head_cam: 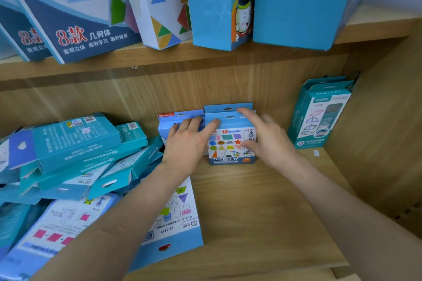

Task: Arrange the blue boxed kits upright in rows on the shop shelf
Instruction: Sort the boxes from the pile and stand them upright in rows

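Light-blue boxed kits stand upright against the back of the wooden shelf (251,201). The front one (230,147) shows coloured shapes; another (228,107) stands behind it and a third (180,118) to its left. My left hand (189,139) lies across the left kit, its thumb on the front kit's top. My right hand (262,137) grips the front kit's right side, fingers over its top edge and thumb on its face. More light-blue kits (173,219) lie flat at the front left, under my left forearm.
A heap of teal boxes (75,155) lies tumbled on the left. Two teal boxes (319,114) stand upright in the back right corner beside the shelf's side wall. The upper shelf (159,59) carries large boxes. A bare stretch of shelf lies front right.
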